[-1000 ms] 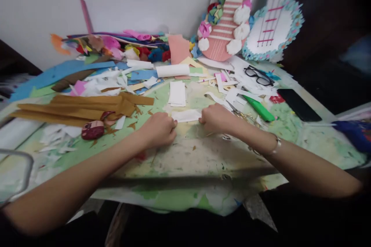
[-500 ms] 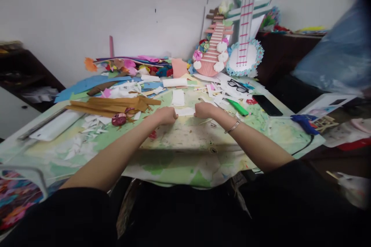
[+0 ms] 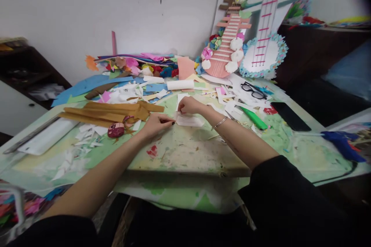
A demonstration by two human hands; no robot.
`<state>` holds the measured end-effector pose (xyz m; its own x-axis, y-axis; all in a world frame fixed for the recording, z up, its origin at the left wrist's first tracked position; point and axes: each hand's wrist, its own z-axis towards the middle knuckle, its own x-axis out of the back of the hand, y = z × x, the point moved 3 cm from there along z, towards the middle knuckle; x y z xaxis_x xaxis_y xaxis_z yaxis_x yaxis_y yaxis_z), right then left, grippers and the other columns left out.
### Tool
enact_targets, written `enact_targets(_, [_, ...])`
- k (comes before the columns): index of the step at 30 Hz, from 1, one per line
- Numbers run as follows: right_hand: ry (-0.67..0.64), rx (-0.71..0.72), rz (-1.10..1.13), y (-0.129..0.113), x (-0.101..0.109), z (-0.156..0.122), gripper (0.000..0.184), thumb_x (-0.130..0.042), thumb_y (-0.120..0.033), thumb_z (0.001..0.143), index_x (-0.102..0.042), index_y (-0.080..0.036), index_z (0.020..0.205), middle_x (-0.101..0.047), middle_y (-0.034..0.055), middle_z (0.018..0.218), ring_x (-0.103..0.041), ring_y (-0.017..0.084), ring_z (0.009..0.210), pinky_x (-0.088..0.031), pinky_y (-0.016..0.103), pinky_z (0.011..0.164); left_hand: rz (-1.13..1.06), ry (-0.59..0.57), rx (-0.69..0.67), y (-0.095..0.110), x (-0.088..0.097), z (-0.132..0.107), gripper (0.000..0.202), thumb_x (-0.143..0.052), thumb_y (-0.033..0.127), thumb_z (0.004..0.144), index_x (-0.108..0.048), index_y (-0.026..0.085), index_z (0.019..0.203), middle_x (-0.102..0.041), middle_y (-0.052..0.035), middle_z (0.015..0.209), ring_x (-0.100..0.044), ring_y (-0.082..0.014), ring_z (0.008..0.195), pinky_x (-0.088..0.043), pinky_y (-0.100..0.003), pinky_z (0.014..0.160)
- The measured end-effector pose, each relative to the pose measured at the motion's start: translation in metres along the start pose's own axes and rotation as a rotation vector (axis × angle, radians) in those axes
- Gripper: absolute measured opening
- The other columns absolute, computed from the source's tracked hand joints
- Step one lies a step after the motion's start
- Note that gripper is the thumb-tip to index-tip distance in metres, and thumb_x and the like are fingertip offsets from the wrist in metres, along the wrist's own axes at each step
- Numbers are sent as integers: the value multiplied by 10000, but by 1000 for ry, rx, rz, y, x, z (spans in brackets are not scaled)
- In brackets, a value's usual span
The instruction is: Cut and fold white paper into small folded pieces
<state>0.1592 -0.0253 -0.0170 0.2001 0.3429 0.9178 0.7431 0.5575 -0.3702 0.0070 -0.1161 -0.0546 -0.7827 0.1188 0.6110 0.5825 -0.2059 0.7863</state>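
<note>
A small piece of white paper (image 3: pixel 189 120) lies before me near the middle of the table, creased and partly lifted at its left end. My left hand (image 3: pixel 158 125) is at that left end, thumb and forefinger pinched together at the paper's corner. Over the paper's upper left part is my right hand (image 3: pixel 189 105), its fingers curled in a closed grip on the paper; the fingertips are partly hidden. Another white sheet (image 3: pixel 181 96) lies just behind my right hand. A silver bracelet (image 3: pixel 220 122) circles my right wrist.
Brown paper (image 3: pixel 113 112) and a dark red object (image 3: pixel 116 130) lie left. To the right are a green cutter (image 3: pixel 253 118), glasses (image 3: pixel 253 90), a black phone (image 3: pixel 290 116) and a blue glue gun (image 3: pixel 343 144). Two decorated paper instruments (image 3: pixel 224 60) lean at the back.
My right hand has moved left, over the paper, towards my left hand. Before, the hands held a strip stretched between them. The view has shifted slightly.
</note>
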Motion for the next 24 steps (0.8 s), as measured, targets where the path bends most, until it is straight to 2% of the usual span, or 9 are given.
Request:
enact_targets(2, [-89, 3, 46, 1, -3, 9, 267, -636, -82, 678, -760, -120, 912, -753, 77, 821, -665, 148, 708, -465, 187, 620, 83, 40, 13, 1, -4, 5, 278, -629, 349, 708, -739, 121, 822, -669, -53, 722, -557, -147, 662, -393, -244, 605])
enact_targets(6, [-230, 43, 101, 2, -6, 13, 234, -681, -136, 656, -768, -127, 873, -739, 61, 745, -631, 124, 608, -456, 183, 551, 262, 33, 20, 3, -15, 13, 270, -697, 434, 656, -667, 170, 707, -643, -23, 704, -543, -151, 658, -365, -247, 583])
enact_targets(9, [-272, 70, 113, -1, -7, 12, 240, -669, -173, 683, -764, -120, 897, -728, 55, 731, -612, 121, 612, -444, 187, 550, 375, 42, 6, 5, -19, 14, 312, -709, 476, 640, -588, 191, 679, -612, -5, 691, -518, -152, 643, -323, -252, 567])
enact_targets(13, [-294, 103, 110, -3, -7, 10, 235, -683, -158, 654, -760, -117, 872, -720, 52, 760, -584, 119, 637, -414, 192, 562, 411, 57, 22, 4, -20, 13, 342, -671, 490, 675, -494, 198, 646, -562, 8, 645, -483, -147, 601, -275, -253, 541])
enact_targets(17, [-311, 129, 118, -4, -5, 8, 165, -636, -196, 705, -750, -105, 782, -690, 50, 707, -524, 107, 596, -364, 206, 534, 393, 95, 59, 5, -20, 12, 281, -649, 445, 692, -518, 202, 742, -590, 5, 706, -517, -157, 634, -292, -254, 552])
enact_targets(21, [-306, 121, 113, -5, -2, 5, 155, -683, -207, 645, -748, -103, 739, -658, 30, 649, -492, 112, 600, -336, 216, 531, 424, 65, 132, 8, -21, 14, 321, -636, 445, 685, -601, 219, 910, -629, -7, 770, -561, -189, 691, -285, -267, 553])
enact_targets(24, [-301, 120, 119, -4, -2, 4, 191, -693, -205, 616, -761, -120, 773, -664, 16, 658, -522, 125, 646, -356, 212, 561, 405, 36, 187, 9, -21, 15, 297, -637, 442, 670, -658, 229, 876, -649, -24, 804, -581, -210, 739, -296, -275, 564])
